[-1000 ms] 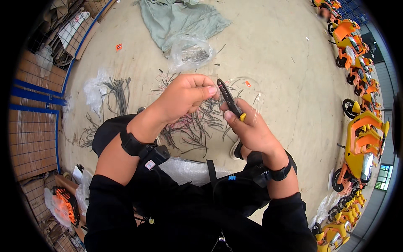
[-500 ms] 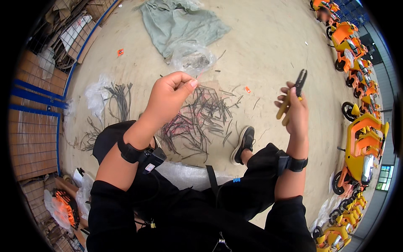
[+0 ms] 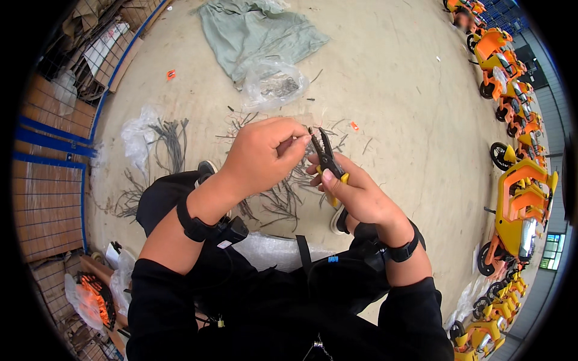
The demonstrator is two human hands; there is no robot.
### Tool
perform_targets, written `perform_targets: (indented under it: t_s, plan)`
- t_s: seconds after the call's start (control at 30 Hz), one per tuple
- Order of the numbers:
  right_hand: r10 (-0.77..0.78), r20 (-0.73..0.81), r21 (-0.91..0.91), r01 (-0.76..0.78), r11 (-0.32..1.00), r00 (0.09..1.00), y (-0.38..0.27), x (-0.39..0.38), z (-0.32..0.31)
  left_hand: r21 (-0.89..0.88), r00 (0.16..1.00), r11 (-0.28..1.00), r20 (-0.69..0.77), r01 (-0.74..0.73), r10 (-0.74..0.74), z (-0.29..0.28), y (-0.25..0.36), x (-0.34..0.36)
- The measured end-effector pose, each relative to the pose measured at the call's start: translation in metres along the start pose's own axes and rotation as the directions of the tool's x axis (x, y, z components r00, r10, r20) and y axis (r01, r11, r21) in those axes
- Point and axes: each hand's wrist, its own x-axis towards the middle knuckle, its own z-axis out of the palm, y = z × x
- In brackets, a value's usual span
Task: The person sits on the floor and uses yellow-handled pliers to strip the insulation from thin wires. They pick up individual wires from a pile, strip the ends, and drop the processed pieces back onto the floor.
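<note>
My left hand (image 3: pixel 265 153) is closed in a pinch, thumb against forefinger. Whatever thin piece it holds is too small to make out. Its fingertips meet the dark, notched jaws of a pair of wire strippers (image 3: pixel 326 157), which stand slightly apart. My right hand (image 3: pixel 358 189) is wrapped round the yellow handles, with the jaws pointing up and away from me. Below both hands, a loose heap of short dark cable pieces (image 3: pixel 280 201) lies on the floor, partly hidden by the hands.
A bundle of longer dark cables (image 3: pixel 173 144) lies at left beside clear plastic (image 3: pixel 138 135). Farther off are a clear bag (image 3: pixel 274 84) and a green cloth (image 3: pixel 259 36). Blue-framed mesh cages (image 3: pixel 51 195) stand left; yellow-orange two-wheelers (image 3: pixel 521 201) line the right.
My right hand has brought the wire strippers in from the right to my left fingertips. My left hand has moved right and slightly lower, still pinching.
</note>
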Motion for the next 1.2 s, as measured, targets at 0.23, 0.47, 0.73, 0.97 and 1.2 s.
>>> perform_targets:
  t_s: [0.23,0.47,0.73,0.97,1.2]
  plan:
    - [-0.004,-0.006,0.008,0.005,1.0,1.0,0.002,0.001,0.0,0.049,0.999,0.998,0.039,0.027,-0.028,0.0,-0.005,0.001]
    - [0.007,-0.015,0.019,-0.007,1.0,1.0,0.001,0.001,0.001,0.053,0.999,0.998,0.043,0.029,-0.032,0.003,-0.006,0.001]
    - [-0.03,-0.069,-0.09,0.024,0.996,0.997,0.006,0.0,0.001,0.06,0.998,0.997,0.043,0.048,-0.051,0.007,-0.007,0.0]
    - [0.023,-0.148,-0.297,-0.066,0.953,0.989,-0.003,-0.001,0.003,0.027,0.993,0.994,0.038,0.107,-0.108,0.008,-0.005,-0.003]
    - [-0.32,-0.238,-0.609,0.116,0.784,0.917,0.015,0.005,0.006,-0.296,0.921,0.875,0.199,0.383,-0.335,0.009,-0.003,-0.001]
